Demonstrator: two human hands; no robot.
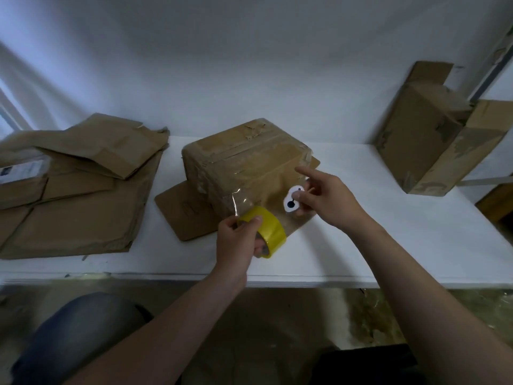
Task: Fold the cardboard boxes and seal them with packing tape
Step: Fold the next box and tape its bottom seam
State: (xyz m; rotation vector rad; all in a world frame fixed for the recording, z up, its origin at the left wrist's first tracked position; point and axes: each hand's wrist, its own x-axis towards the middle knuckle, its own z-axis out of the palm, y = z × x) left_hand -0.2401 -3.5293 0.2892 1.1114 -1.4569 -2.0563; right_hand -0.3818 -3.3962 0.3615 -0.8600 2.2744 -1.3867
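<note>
The cardboard box [244, 157] stands in the middle of the worktop [361, 245], closed on top w/ worn tape remains, and one flap [188, 215] lies flat out at its near-left foot. The left grip [238, 240] is clenched around the yellow tape roll [270, 229], just in front of the box and near the worktop's front edge. A clear strip of tape [240, 202] runs from the box's near face down to the roll. The right grip [330, 198] pinches a small white piece [291, 202] w/ a black dot, perhaps a cutter but I cannot tell. Its index finger is stretched toward the box; whether it touches is not clear. Main risk, in my judgement: no hand presses the box down, so a pull on the roll may drag or tip the box instead of unrolling tape. Also the free strip looks a bit wrinkled, so it may fold and stick on itself, or catch the right fingers, esp. the stretched one. If the cut is made w/o tension, the end can spring back onto the roll. The flap outside would be unsealed. At left lies a stack of flat cardboard [77, 212], at right a second box [422, 140] w/ open flaps, both well apart.
</note>
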